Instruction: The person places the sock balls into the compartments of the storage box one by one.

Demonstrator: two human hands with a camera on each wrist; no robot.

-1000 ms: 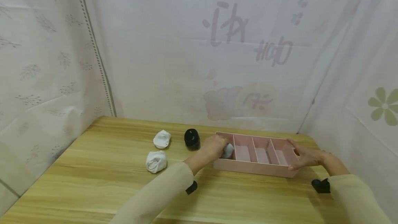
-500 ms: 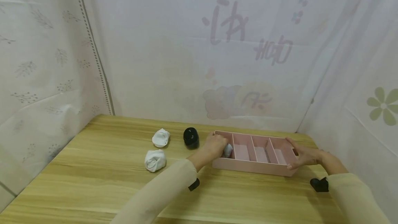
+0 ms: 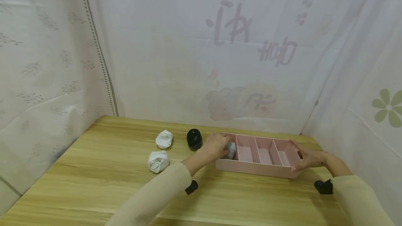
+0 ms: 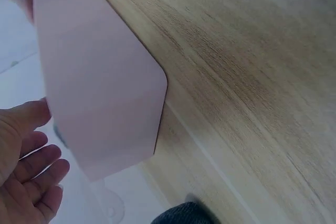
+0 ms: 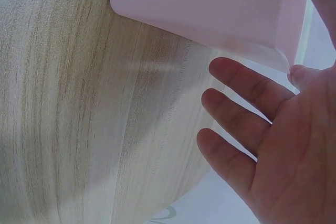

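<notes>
In the head view my left hand (image 3: 216, 144) is over the left end of a pink divided box (image 3: 255, 170). A light grey rolled cloth, like a balled sock (image 3: 231, 150), lies in the leftmost compartment by the fingertips. The left wrist view shows that hand's fingers (image 4: 39, 171) loosely curled, its thumb at the box rim and nothing in the palm. My right hand (image 3: 311, 158) spans the box's right end, thumb at the front corner and forefinger at the back. Its other fingers (image 5: 236, 114) stretch out free in the right wrist view.
Left of the box stand a black rolled sock-like bundle (image 3: 194, 139) and two white ones (image 3: 164, 139), all on the wooden table (image 3: 125, 170). Printed cloth curtains (image 3: 176, 62) enclose the back and sides. The box's other compartments show bare floors.
My left hand has risen slightly and shifted left, its fingers loosening from the grey bundle, which now shows more. The right hand keeps its place on the box.
</notes>
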